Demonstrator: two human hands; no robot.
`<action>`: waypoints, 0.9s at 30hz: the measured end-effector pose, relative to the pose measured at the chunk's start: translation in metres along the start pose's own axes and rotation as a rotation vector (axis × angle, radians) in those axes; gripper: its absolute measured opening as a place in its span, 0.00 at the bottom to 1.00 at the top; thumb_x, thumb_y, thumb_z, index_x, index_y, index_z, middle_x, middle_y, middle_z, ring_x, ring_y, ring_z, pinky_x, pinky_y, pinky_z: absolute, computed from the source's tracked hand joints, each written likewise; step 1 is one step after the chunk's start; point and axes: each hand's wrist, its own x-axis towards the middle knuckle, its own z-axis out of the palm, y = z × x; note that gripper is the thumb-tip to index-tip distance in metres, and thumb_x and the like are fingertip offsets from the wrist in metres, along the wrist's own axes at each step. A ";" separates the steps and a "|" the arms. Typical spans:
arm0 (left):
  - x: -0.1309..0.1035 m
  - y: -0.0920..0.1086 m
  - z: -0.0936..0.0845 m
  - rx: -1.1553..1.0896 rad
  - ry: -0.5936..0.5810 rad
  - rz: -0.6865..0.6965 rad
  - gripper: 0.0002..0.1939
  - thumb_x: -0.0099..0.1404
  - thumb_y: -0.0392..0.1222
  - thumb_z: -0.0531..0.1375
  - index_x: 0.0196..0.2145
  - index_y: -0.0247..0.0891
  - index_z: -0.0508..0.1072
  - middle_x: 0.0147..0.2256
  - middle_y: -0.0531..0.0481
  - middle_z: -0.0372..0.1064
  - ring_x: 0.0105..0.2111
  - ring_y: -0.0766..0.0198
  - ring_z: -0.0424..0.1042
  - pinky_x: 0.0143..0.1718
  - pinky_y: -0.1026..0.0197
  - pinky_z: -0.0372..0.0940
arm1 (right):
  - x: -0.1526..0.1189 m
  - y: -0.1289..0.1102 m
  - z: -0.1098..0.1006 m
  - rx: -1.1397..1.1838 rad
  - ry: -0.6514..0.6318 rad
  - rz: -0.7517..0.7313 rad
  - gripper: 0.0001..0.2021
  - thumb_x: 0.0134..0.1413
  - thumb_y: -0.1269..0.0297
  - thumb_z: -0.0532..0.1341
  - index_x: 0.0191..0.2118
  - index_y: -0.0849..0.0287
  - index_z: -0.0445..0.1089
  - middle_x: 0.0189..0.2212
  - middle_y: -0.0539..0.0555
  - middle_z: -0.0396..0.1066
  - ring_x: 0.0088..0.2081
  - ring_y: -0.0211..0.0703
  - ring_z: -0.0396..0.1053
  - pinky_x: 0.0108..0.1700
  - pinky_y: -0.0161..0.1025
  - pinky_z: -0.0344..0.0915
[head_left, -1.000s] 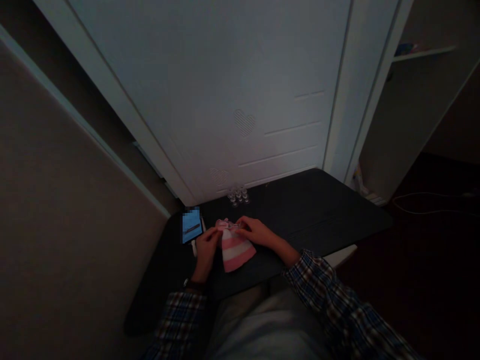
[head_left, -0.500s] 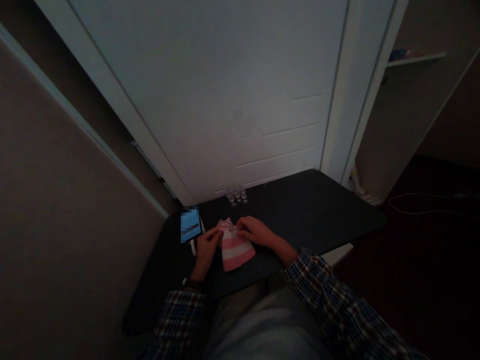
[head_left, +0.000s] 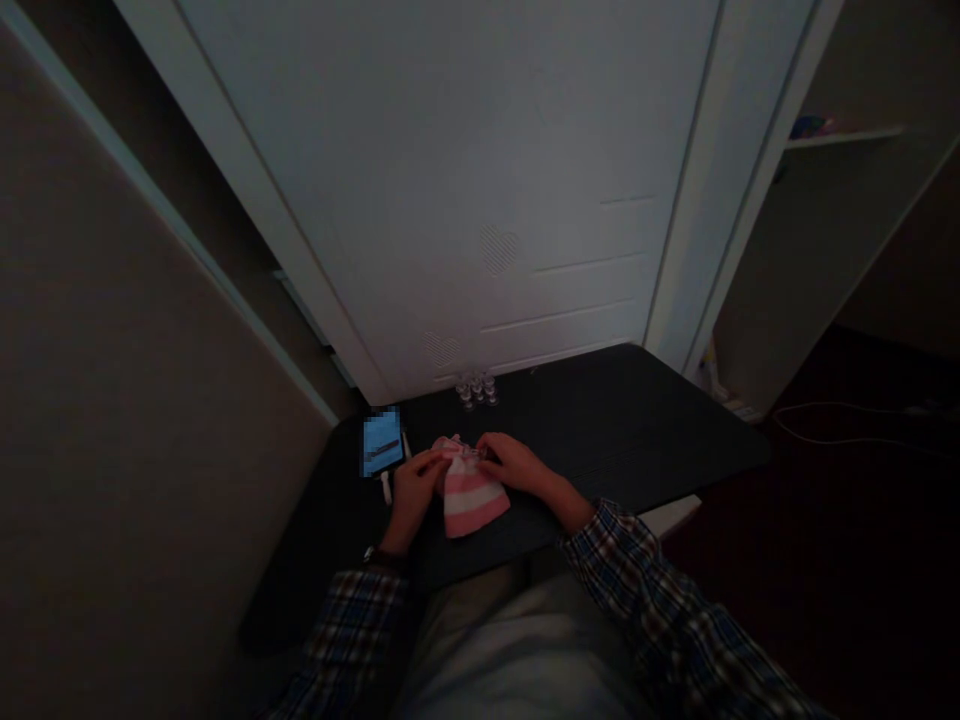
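A small pink-and-white striped cloth piece [head_left: 475, 496], like a doll's dress or a little drawstring pouch, lies on the dark table in front of me. Its wide end points toward me and its narrow end is gathered. My left hand [head_left: 415, 490] pinches the gathered end from the left, fingers closed on the fabric. From the right, my right hand [head_left: 514, 463] has its thumb and fingers closed on the same gathered part. The dim light blurs the exact fingertip contact.
A lit tablet or phone [head_left: 382, 443] stands left of the cloth, a white pen-like object [head_left: 386, 488] below it. Several small clear glass-like items [head_left: 477, 389] are grouped at the back of the dark table [head_left: 637, 420]. Behind rises a white panel [head_left: 450, 180] with heart patterns.
My view has shifted slightly. The fingers of both hands have moved a little at the gathered end of the striped cloth, which stays in nearly the same place.
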 end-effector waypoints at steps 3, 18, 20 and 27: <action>0.000 -0.002 0.001 -0.003 -0.004 0.007 0.13 0.49 0.45 0.61 0.30 0.35 0.78 0.32 0.47 0.75 0.32 0.59 0.71 0.33 0.61 0.64 | 0.000 -0.001 -0.001 -0.032 0.022 -0.006 0.09 0.50 0.70 0.58 0.40 0.59 0.63 0.33 0.50 0.64 0.35 0.37 0.61 0.38 0.33 0.55; -0.001 -0.007 0.003 0.105 0.012 0.048 0.15 0.52 0.47 0.59 0.34 0.35 0.77 0.24 0.51 0.72 0.22 0.66 0.63 0.23 0.66 0.57 | -0.001 0.000 -0.004 -0.178 0.113 0.038 0.08 0.52 0.71 0.57 0.40 0.57 0.62 0.34 0.49 0.63 0.35 0.37 0.61 0.37 0.33 0.56; -0.002 -0.005 0.003 0.115 0.016 0.064 0.15 0.52 0.47 0.60 0.34 0.34 0.77 0.23 0.51 0.70 0.21 0.67 0.61 0.22 0.66 0.55 | -0.001 -0.001 -0.005 -0.179 0.116 0.045 0.09 0.52 0.71 0.57 0.40 0.57 0.63 0.34 0.49 0.64 0.35 0.36 0.62 0.37 0.32 0.56; -0.002 -0.006 0.003 0.064 0.002 0.023 0.18 0.51 0.46 0.60 0.38 0.33 0.76 0.18 0.56 0.59 0.19 0.70 0.56 0.20 0.68 0.51 | -0.003 -0.007 -0.007 -0.147 0.023 -0.004 0.08 0.54 0.62 0.58 0.40 0.57 0.64 0.32 0.49 0.67 0.32 0.36 0.64 0.32 0.31 0.54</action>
